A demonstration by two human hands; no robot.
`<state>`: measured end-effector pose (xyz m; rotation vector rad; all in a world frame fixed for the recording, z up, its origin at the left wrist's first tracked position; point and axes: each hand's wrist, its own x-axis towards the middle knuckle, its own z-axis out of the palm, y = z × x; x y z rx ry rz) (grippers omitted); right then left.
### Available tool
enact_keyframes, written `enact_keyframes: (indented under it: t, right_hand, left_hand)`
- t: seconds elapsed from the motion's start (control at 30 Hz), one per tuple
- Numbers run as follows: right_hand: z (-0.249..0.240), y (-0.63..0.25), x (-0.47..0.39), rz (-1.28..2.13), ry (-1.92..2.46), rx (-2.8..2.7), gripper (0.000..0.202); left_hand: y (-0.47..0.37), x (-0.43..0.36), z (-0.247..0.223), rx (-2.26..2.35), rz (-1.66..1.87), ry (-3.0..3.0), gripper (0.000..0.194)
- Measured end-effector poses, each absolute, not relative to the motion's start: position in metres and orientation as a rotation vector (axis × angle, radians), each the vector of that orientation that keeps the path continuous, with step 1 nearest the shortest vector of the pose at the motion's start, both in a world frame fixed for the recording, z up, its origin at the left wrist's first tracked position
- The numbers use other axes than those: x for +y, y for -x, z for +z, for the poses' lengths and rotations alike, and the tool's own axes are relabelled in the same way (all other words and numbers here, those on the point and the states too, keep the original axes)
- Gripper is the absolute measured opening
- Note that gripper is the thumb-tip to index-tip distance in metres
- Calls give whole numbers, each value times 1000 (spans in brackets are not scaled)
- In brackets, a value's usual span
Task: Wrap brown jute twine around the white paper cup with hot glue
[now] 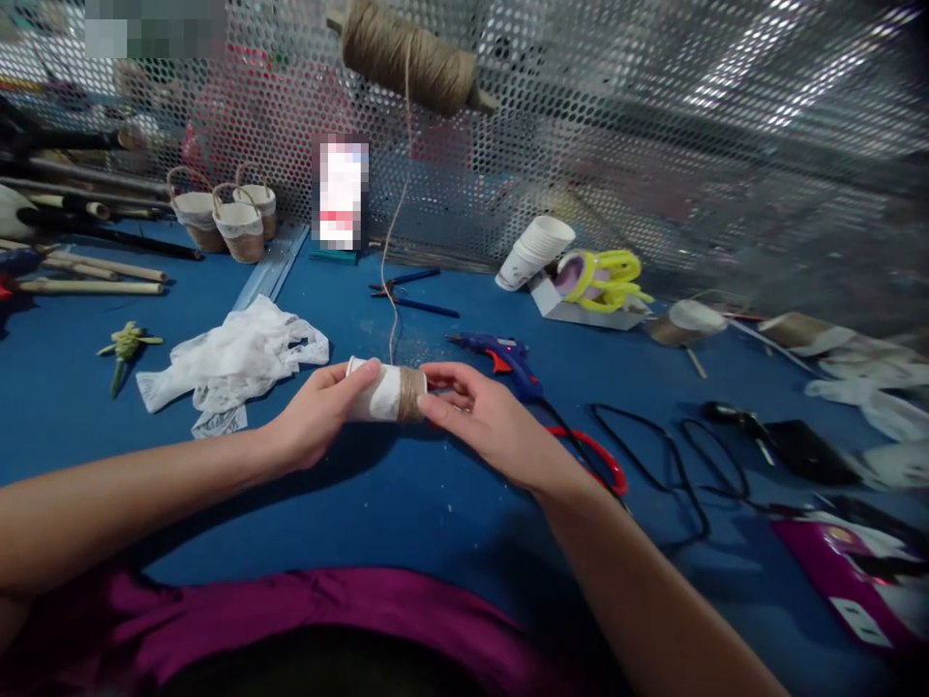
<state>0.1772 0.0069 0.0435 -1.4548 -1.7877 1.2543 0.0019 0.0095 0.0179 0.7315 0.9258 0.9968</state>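
Between my two hands a white paper cup [378, 395] lies on its side just above the blue table. Brown twine [412, 395] is wound in a band around its right end. My left hand [330, 407] grips the cup's left end, thumb on top. Around the right rim curl the fingers of my right hand [471, 407], with the thumb against the twine band. A strand [396, 223] runs from the cup up to a large twine spool [410, 58] hanging on the mesh. Just behind my right hand lies a blue glue gun [500, 358].
White lace [239, 358] lies at left, near twine-wrapped cups with handles [239, 230]. Pliers [417, 292] rest behind the held cup. Stacked paper cups [535, 252] and a box with yellow ribbon [602, 286] stand back right. A black cable [653, 474] and red-handled scissors [599, 455] lie at right.
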Motion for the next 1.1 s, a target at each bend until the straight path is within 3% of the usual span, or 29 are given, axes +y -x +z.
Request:
enact_keyframes:
  t: [0.2, 0.47, 0.63, 0.83, 1.1]
  right_hand:
    - [38, -177, 4, 1179, 1394, -1825, 44]
    - [28, -182, -15, 340, 1096, -2192, 48]
    - [22, -182, -21, 714, 1167, -1893, 53]
    - [23, -180, -20, 1127, 1192, -1628, 39]
    - [16, -180, -21, 464, 1108, -2049, 42]
  left_hand:
    - [1, 9, 13, 859, 984, -906, 19]
    - [2, 11, 25, 815, 852, -729, 20]
    - [4, 2, 23, 805, 888, -1060, 16]
    - [8, -6, 20, 836, 894, -1370, 13]
    - [3, 7, 17, 802, 807, -796, 23]
